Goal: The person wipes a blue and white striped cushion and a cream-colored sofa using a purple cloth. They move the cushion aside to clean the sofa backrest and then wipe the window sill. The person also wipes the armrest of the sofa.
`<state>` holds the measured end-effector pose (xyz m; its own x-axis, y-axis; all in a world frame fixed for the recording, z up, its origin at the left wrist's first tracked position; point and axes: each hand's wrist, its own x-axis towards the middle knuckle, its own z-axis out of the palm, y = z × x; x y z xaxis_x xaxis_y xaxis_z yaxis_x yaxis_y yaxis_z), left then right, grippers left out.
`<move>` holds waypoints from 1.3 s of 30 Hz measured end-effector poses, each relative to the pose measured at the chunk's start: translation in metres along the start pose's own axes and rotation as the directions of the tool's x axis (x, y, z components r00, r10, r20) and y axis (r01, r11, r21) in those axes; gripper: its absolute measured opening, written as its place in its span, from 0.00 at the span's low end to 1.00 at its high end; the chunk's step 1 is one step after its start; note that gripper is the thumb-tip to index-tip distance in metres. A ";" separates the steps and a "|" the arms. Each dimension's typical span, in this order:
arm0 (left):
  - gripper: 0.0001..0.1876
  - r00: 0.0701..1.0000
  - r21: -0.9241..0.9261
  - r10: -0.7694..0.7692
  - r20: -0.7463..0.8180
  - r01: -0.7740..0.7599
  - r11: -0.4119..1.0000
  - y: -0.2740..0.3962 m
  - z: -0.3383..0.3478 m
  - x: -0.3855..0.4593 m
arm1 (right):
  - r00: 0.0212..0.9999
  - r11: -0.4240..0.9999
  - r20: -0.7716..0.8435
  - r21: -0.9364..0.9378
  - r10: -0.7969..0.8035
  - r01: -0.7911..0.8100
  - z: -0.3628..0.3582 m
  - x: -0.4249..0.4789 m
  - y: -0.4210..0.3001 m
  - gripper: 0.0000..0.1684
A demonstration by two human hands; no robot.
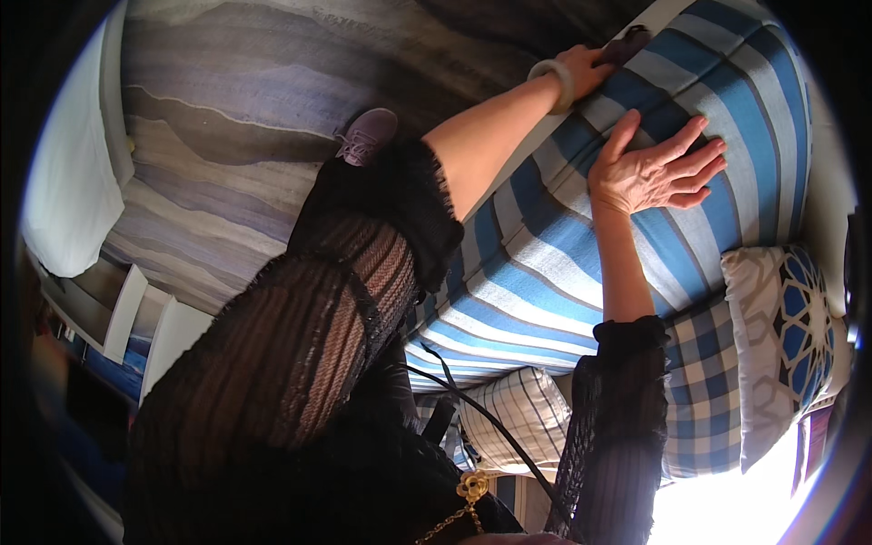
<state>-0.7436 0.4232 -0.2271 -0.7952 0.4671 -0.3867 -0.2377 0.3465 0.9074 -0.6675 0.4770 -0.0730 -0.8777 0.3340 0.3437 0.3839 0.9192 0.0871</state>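
Note:
My left hand (582, 68), with a pale bangle (560, 85) at the wrist, reaches to the front edge of a sofa seat. It is closed around a small dark object (623, 48) whose kind I cannot make out. The sofa seat cover (552, 238) has blue, white and grey stripes. Over the middle of that seat is my right hand (657, 167), back upward, fingers spread and holding nothing. Whether its palm presses on the cover, I cannot tell.
A checked cushion (702, 388), a patterned cushion (783, 340) and a plaid cushion (514, 412) lean along the sofa. My shoe (368, 136) stands on a wavy-patterned floor (225, 75). White furniture (126, 313) and a white cloth (68, 163) are at the left.

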 end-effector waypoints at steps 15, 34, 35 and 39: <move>0.21 0.993 -0.066 -0.098 0.067 0.102 0.993 0.003 0.000 0.046 | 0.998 0.997 0.026 -0.057 0.051 -0.050 -0.003 0.000 -0.003 0.45; 0.17 0.991 -0.259 0.133 0.017 -0.125 0.958 0.075 -0.036 0.033 | 0.988 0.991 0.088 -0.069 0.124 -0.119 -0.006 -0.002 -0.004 0.45; 0.15 0.910 -0.007 0.414 0.022 -0.414 0.910 0.100 -0.045 0.051 | 0.988 0.990 0.089 -0.075 0.124 -0.118 -0.005 -0.003 -0.004 0.44; 0.13 0.824 0.135 0.566 0.018 -0.563 0.815 0.117 -0.044 0.058 | 0.992 0.993 0.066 -0.059 0.109 -0.105 -0.004 0.002 -0.006 0.44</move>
<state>-0.8423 0.4547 -0.1357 -0.7801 0.5954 0.1920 0.3289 0.1293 0.9355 -0.6707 0.4712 -0.0694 -0.8474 0.4454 0.2890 0.4906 0.8650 0.1055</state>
